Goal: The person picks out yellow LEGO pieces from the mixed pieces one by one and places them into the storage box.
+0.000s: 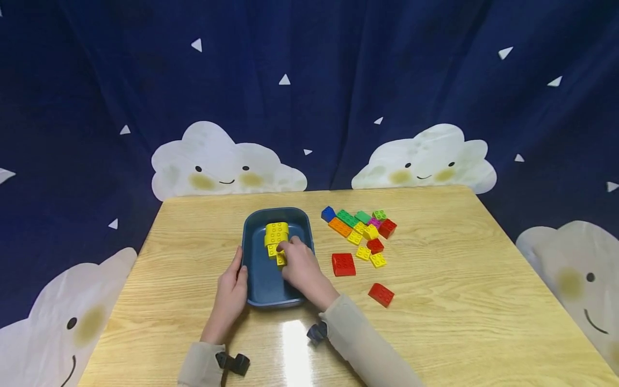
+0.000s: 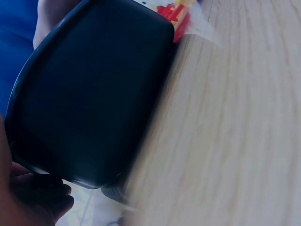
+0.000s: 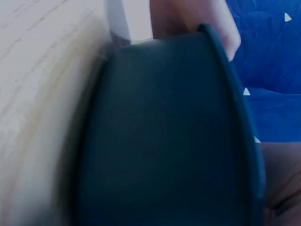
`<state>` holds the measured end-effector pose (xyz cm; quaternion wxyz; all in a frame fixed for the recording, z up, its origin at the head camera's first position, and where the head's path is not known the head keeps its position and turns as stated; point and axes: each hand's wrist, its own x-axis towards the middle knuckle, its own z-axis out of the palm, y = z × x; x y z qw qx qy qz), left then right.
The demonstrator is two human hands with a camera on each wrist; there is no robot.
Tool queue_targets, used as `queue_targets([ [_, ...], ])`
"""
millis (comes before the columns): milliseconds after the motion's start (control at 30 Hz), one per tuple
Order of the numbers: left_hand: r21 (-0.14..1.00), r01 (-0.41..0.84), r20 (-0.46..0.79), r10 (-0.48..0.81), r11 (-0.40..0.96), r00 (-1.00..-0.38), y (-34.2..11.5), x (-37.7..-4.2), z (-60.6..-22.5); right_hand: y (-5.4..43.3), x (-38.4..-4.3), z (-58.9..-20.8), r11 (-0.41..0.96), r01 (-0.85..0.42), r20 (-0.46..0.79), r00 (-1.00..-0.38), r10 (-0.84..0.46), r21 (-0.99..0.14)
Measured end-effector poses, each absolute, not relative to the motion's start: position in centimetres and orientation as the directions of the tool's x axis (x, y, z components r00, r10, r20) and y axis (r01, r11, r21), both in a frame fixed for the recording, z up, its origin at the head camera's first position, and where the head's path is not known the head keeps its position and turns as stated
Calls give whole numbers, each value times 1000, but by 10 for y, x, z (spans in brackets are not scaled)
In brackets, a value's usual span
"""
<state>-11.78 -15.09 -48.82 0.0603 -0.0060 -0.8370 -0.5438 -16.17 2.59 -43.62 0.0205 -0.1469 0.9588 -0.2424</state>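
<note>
A dark blue tray [image 1: 261, 285] stands on the table in the head view, with several yellow bricks [image 1: 276, 232] lined up inside. My left hand [image 1: 231, 290] holds the tray by its left side, thumb at the rim; in the left wrist view its fingers [image 2: 54, 200] lie against the tray's wall. Reaching over the right rim, my right hand [image 1: 302, 266] pinches a yellow brick [image 1: 281, 260] at the near end of the row. That brick is partly hidden under the fingers. In the right wrist view the tray's outer wall [image 3: 164, 132] blocks the bricks.
Right of the tray lies a loose group of bricks: a blue one [image 1: 328, 214], an orange one [image 1: 340, 227], a green one [image 1: 347, 218] and several yellow and red ones. Nearer are two red bricks [image 1: 344, 264]. A dark blue cloud-print curtain [image 1: 329, 97] hangs behind the table.
</note>
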Motion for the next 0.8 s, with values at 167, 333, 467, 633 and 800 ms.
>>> queue_targets([
  [167, 907, 81, 113, -54, 414, -992, -152, -117, -489, 37, -162, -422, 784, -318, 89, -943, -322, -534],
  [333, 904, 83, 114, -49, 419, -992, -152, -118, -489, 59, -171, -411, 746, -357, 185, -934, -307, -562],
  [467, 906, 86, 116, -48, 414, -992, -153, -118, -488, 82, -180, -407, 761, -365, 238, -931, -278, -537],
  [633, 905, 83, 114, -50, 417, -992, -154, -119, -488, 112, -188, -405, 788, -375, 276, -923, -268, -488],
  [800, 904, 92, 124, -51, 417, -991, -152, -119, -488, 147, -201, -411, 800, -405, 343, -901, -267, -442],
])
